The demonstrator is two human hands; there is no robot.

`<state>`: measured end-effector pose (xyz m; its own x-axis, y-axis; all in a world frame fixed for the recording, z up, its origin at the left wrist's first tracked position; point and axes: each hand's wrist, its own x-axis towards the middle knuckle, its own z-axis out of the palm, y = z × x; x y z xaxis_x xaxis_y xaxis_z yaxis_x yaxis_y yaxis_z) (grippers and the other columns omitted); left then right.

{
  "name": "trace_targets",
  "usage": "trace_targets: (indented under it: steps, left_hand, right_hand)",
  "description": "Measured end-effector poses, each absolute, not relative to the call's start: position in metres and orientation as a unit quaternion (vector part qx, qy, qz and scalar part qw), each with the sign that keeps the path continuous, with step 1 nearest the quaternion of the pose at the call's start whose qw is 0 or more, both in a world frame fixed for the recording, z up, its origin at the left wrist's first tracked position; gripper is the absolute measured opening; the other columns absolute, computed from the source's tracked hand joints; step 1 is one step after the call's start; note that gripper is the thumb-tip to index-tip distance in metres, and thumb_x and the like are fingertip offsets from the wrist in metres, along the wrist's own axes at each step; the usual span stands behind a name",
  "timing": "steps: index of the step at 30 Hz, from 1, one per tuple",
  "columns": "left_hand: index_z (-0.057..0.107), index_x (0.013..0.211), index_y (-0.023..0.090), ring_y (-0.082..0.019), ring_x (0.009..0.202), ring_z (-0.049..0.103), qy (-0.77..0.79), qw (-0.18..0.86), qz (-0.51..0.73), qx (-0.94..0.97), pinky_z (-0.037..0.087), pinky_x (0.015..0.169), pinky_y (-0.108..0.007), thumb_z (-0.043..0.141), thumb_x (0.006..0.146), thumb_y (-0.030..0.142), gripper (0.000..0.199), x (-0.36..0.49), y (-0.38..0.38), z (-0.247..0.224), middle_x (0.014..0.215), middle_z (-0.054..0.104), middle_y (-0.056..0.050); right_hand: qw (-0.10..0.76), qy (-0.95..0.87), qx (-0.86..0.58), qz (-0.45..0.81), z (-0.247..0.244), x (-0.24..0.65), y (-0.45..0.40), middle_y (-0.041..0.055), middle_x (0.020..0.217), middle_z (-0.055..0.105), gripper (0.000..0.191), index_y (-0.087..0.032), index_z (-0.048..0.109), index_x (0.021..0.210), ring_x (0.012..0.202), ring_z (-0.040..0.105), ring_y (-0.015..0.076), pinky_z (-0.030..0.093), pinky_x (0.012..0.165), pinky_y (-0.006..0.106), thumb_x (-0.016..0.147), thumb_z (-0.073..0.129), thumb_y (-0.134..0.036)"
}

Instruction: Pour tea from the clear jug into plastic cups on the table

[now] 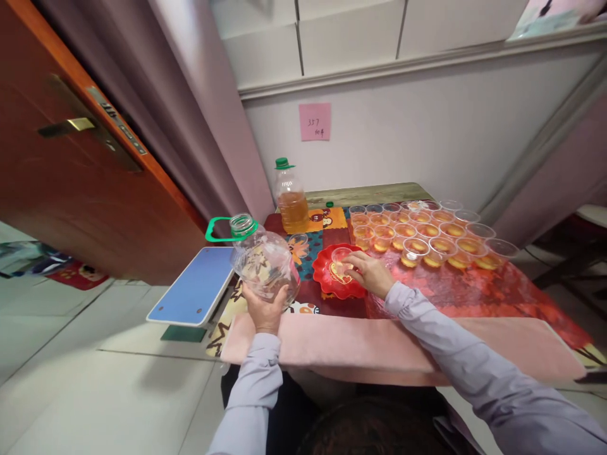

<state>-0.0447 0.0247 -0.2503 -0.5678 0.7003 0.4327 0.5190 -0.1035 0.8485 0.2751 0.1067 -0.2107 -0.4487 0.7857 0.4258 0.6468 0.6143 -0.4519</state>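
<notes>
My left hand (pixel 263 308) grips the bottom of a large clear plastic jug (pixel 263 259), tilted, uncapped, with a green handle ring at its neck, held above the table's left edge. It looks empty. My right hand (pixel 367 272) holds a small clear plastic cup (pixel 340 255) that stands inside a red scalloped plate (pixel 327 278). Rows of several clear cups with amber liquid (pixel 429 237) stand behind the plate. A second bottle with a green cap (pixel 291 197), partly full of amber liquid, stands at the back left.
The table (pixel 370 193) has a colourful patterned cloth and a pink towel (pixel 379 347) along its front edge. One empty cup (pixel 299 240) stands near the capped bottle. A blue-topped stool (pixel 196 284) stands left of the table, beside a wooden door (pixel 71 189). A pink note (pixel 315 121) hangs on the wall.
</notes>
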Motion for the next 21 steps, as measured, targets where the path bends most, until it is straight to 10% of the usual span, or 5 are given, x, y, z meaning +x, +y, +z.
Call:
trace_targets:
  steps: [4, 10, 21]
  left_hand:
    - [0.046, 0.141, 0.018, -0.033, 0.125, 0.070, 0.670, 0.082, 0.601, 0.429, 0.055, 0.110, -0.050, 0.092, 0.063, 0.055, 0.097, -0.043, 0.026, -0.238, 0.136, 0.066, -0.020]
    - [0.058, 0.136, 0.018, -0.032, 0.120, 0.071, 0.676, 0.090, 0.568, 0.461, 0.056, 0.111, -0.048, 0.095, 0.059, 0.057, 0.093, -0.036, 0.001, -0.189, 0.129, 0.072, -0.015]
    - [0.055, 0.147, 0.021, -0.040, 0.136, 0.062, 0.737, 0.056, 0.263, 0.620, 0.049, 0.118, -0.057, 0.089, 0.061, 0.049, 0.097, -0.043, -0.027, -0.106, 0.144, 0.068, -0.016]
  right_hand:
    - [0.419, -0.793, -0.431, 0.103, -0.198, 0.284, 0.082, 0.0140, 0.142, 0.071, 0.034, -0.024, 0.071, 0.134, 0.124, 0.072, 0.0281, 0.061, 0.100, 0.040, 0.102, 0.065, -0.032]
    - [0.506, -0.655, -0.467, 0.313, -0.194, 0.277, 0.023, 0.0075, 0.095, 0.080, 0.025, -0.025, 0.077, 0.115, 0.068, 0.073, 0.0205, 0.062, 0.066, 0.034, 0.099, 0.068, -0.041]
    - [0.452, -0.624, -0.441, 0.461, -0.199, 0.243, -0.016, 0.0068, 0.099, 0.084, 0.020, -0.023, 0.080, 0.101, 0.087, 0.077, 0.0236, 0.059, 0.077, 0.035, 0.095, 0.068, -0.038]
